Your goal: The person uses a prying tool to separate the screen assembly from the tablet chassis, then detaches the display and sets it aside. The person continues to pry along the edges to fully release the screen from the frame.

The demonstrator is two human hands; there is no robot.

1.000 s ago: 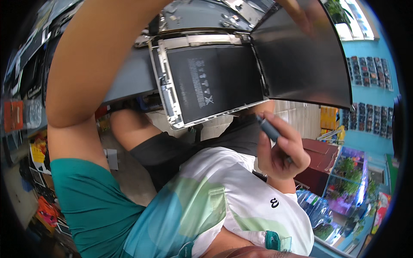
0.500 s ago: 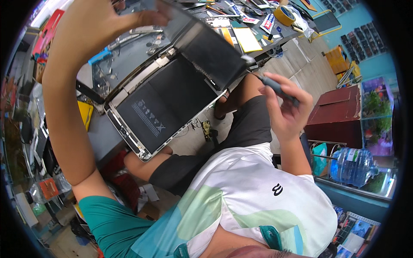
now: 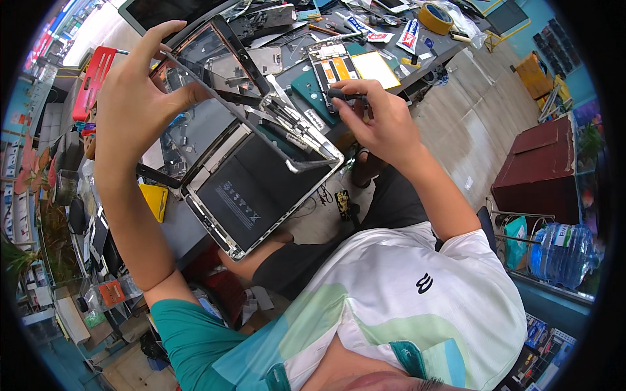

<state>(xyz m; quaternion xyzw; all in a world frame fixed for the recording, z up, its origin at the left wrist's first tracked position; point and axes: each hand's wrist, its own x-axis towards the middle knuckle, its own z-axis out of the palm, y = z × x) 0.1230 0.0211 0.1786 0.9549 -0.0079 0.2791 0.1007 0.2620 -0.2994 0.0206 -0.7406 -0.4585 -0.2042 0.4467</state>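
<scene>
The left hand (image 3: 137, 104), thumb and fingers well parted, has hold of a screen panel (image 3: 253, 128), tilted nearly edge-on above the tablet body (image 3: 287, 186). That body, its black battery (image 3: 238, 189) exposed, overhangs the near edge of the bench (image 3: 175, 228), long axis running roughly along that edge. The right hand (image 3: 385, 124), nearer the body's right corner but apart from it, pinches a dark-handled tool (image 3: 345, 96), tip unclear; from there, the body lies lower left.
</scene>
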